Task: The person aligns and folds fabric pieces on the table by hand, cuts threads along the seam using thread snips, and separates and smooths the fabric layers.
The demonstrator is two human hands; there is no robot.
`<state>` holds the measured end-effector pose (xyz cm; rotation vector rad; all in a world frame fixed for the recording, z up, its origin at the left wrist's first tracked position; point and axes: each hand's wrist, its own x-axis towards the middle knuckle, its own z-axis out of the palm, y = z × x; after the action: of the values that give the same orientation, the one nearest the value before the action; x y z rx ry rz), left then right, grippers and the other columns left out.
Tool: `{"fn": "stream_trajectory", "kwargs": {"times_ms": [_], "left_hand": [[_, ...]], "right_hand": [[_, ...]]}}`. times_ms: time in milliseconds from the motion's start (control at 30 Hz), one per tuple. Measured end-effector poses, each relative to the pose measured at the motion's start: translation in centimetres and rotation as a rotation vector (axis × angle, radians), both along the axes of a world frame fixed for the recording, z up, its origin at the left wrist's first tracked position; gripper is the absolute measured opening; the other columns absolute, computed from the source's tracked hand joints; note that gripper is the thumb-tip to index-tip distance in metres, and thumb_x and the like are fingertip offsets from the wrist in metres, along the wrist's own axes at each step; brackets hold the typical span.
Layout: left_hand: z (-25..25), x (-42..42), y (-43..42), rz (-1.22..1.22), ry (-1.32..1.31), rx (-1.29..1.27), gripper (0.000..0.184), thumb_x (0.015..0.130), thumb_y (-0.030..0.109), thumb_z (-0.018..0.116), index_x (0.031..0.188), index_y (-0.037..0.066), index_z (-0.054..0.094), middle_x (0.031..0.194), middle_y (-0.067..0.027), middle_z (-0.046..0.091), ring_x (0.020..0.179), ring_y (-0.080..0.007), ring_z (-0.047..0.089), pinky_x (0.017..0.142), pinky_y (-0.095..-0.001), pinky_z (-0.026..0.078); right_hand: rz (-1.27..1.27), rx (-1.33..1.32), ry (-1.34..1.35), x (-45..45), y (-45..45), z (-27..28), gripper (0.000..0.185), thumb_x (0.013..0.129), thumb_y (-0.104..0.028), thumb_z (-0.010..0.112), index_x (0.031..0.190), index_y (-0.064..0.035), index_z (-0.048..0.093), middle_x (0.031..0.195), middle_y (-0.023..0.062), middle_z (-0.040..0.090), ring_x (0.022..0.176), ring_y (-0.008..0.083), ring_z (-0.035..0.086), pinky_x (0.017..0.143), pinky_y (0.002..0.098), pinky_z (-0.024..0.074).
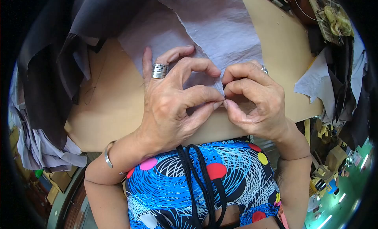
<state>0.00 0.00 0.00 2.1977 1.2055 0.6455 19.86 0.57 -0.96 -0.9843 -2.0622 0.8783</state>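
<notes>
Mauve cloth (226,28) has its edge pinched in the grip of left hand (167,97) and right hand (265,99).

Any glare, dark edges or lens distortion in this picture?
Head view: black corners and strong wide-angle bending toward the borders; left hand and right hand evenly lit and fairly sharp; bright white streaks at lower right, where background detail is hard to read.

A pale lavender-grey cloth (228,28) was spread, lightly creased, over the bench (281,52) beyond the hands (165,97). It was crossed by a slanting, ragged edge, and its near end was pinched between the hands' fingertips, partly hidden behind the fingers.
</notes>
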Motion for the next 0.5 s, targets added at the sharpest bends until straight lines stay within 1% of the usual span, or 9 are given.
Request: {"fn": "stream_trajectory", "kwargs": {"times_ms": [167,267,467,500], "left_hand": [[-0.34,0.28,0.03,0.009,-0.067,-0.027,0.016,0.066,0.014,0.076,0.081,0.017,0.072,0.107,-0.0022,0.061,0.118,-0.033,0.046,0.103,-0.0572,0.017],[0.0,0.17,-0.03,0.012,-0.01,-0.014,0.015,0.067,0.014,0.076,0.081,0.017,0.072,0.107,-0.0021,0.061,0.118,-0.0331,0.046,0.103,-0.057,0.017],[0.06,0.22,-0.07,0.023,-0.006,-0.025,0.013,0.069,0.014,0.075,0.081,0.015,0.072,0.108,-0.0015,0.062,0.119,-0.0329,0.045,0.104,-0.0572,0.017],[0.05,0.23,-0.1,0.023,-0.007,-0.028,0.013,0.069,0.014,0.075,0.081,0.015,0.072,0.108,-0.0014,0.062,0.119,-0.0327,0.045,0.104,-0.0572,0.016]], "right_hand": [[-0.011,0.019,-0.013,0.22,-0.12,0.17,0.022,0.059,0.004,0.068,0.078,-0.001,0.059,0.09,0.0104,0.06,0.08,0.0248,0.06,0.069,0.0325,0.0484],[-0.016,0.045,0.002,-0.05,-0.12,0.04,0.021,0.059,0.006,0.068,0.077,-0.0005,0.059,0.09,0.0104,0.06,0.078,0.0245,0.059,0.068,0.0325,0.0483],[-0.052,0.07,-0.016,-0.13,-0.28,0.06,0.018,0.061,0.009,0.065,0.077,0.0014,0.059,0.088,0.0116,0.059,0.076,0.0232,0.058,0.065,0.0304,0.0479],[-0.071,0.057,-0.009,-0.15,-0.37,0.03,0.018,0.061,0.009,0.065,0.075,0.0008,0.058,0.087,0.0112,0.059,0.075,0.0243,0.058,0.065,0.0315,0.0475]]}}
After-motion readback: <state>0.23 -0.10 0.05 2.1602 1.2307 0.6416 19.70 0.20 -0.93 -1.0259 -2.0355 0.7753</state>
